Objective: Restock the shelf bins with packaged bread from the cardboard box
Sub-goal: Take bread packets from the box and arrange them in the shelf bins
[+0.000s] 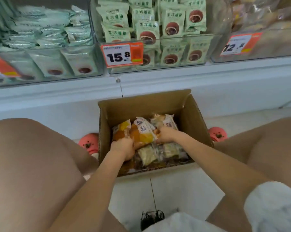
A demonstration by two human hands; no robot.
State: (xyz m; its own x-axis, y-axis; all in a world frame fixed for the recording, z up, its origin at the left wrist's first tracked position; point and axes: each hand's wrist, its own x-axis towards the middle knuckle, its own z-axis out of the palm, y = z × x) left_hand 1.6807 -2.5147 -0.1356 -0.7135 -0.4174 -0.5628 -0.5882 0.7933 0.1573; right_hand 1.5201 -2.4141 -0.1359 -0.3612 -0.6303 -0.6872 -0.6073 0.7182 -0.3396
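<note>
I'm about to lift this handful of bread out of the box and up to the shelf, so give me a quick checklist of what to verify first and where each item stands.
1. Left hand has a firm hold on an orange bread packet: ok, fingers curl round its lower end.
2. Right hand has a hold on the packets beside it: ok, it grips their edge.
3. Cardboard box flaps out of the lift path: ok, the top is open.
4. Room in the middle bin with the 15.8 tag: cannot tell, green packets already fill most of it.
5. Packets match a bin's product: cannot tell, only the right-hand bin might, and its contents are blurred.
</note>
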